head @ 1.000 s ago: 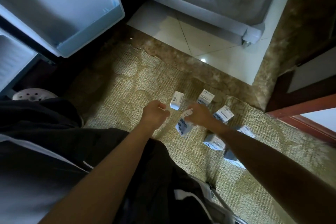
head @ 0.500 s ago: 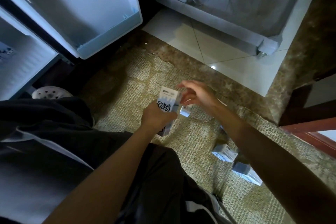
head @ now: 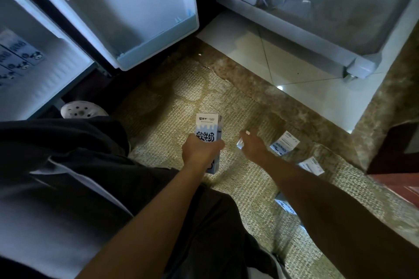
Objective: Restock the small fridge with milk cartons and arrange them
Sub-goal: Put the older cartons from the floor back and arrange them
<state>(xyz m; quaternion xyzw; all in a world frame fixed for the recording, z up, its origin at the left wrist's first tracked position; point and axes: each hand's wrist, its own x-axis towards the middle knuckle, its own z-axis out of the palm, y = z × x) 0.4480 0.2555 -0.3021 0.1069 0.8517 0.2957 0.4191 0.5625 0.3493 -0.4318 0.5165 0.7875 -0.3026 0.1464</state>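
Carton: upright, gripped low around its body by left hand, above rug. Right hand: open, just beside, reaching over floor cartons. Fridge open at left, cartons inside. Blue-white print, Olympic rings; Chinese lettering.

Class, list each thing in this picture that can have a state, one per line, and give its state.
Fridge door: open, its shelf bare.
Left hand: closed round an upright milk carton.
Right hand: reaching down over a carton; grip unclear.
Cartons on the mat: lying flat, not yet picked up.
Fridge interior: already holds some cartons.
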